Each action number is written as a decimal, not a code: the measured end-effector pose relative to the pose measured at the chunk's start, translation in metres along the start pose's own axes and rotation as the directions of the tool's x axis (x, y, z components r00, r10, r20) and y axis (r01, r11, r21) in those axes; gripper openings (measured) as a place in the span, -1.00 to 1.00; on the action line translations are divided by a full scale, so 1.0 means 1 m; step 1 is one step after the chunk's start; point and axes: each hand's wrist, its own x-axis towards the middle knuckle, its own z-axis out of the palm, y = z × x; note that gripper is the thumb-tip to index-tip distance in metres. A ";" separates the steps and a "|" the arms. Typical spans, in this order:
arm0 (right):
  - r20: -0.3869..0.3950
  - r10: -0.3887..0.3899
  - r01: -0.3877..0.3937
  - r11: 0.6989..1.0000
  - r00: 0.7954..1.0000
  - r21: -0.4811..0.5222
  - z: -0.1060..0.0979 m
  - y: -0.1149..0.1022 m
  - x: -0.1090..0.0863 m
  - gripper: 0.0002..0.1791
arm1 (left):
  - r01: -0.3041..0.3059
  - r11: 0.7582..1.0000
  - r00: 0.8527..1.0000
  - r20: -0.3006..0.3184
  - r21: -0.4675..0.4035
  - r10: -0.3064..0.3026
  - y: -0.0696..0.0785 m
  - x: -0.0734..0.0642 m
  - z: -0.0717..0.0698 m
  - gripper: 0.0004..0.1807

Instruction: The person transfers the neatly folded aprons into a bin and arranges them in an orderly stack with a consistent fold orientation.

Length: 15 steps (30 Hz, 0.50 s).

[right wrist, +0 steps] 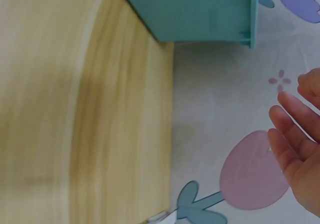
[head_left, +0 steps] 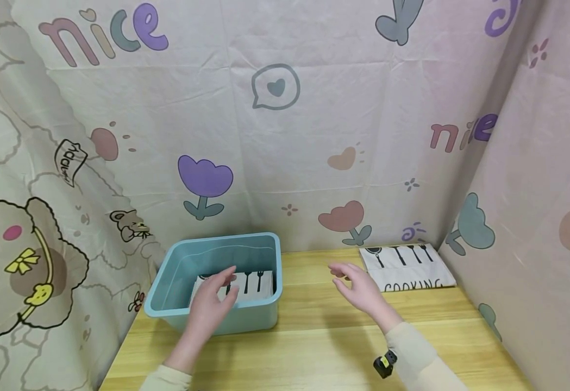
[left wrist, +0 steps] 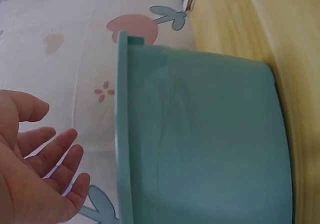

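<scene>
A teal plastic bin (head_left: 260, 317) stands at the left of the table, with a folded white cloth (head_left: 252, 285) printed with black utensils inside it. My left hand (head_left: 211, 304) hovers over the bin's front rim, fingers relaxed and holding nothing; it hides part of the cloth. In the left wrist view the hand (left wrist: 40, 164) is apart from the bin's wall (left wrist: 210, 134). My right hand (head_left: 360, 288) hangs above the table, loosely curved and holding nothing. Just beyond it lies a second folded white cloth (head_left: 412, 266), printed with utensils and the word COOKING.
The light wood table (head_left: 314, 347) meets a patterned fabric backdrop (head_left: 275, 146) at its back, with more fabric along the left and right sides. A small black and yellow device (head_left: 384, 364) sits at my right wrist.
</scene>
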 end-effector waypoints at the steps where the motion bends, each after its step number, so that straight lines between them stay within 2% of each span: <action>1: -0.001 0.004 -0.004 1.000 1.000 -0.007 0.000 0.002 -0.002 -0.61 | -0.019 1.000 1.000 -0.004 0.005 0.020 0.000 0.000 0.002 -0.51; 9: -0.007 0.059 -0.060 0.995 0.998 -0.074 0.001 0.020 -0.017 -0.60 | -0.107 0.993 0.994 -0.012 0.044 0.107 0.004 -0.002 0.019 -0.51; 15: -0.001 0.134 -0.133 0.983 0.991 -0.125 0.001 0.040 -0.030 -0.59 | -0.184 0.980 0.982 -0.028 0.076 0.186 0.010 -0.008 0.029 -0.51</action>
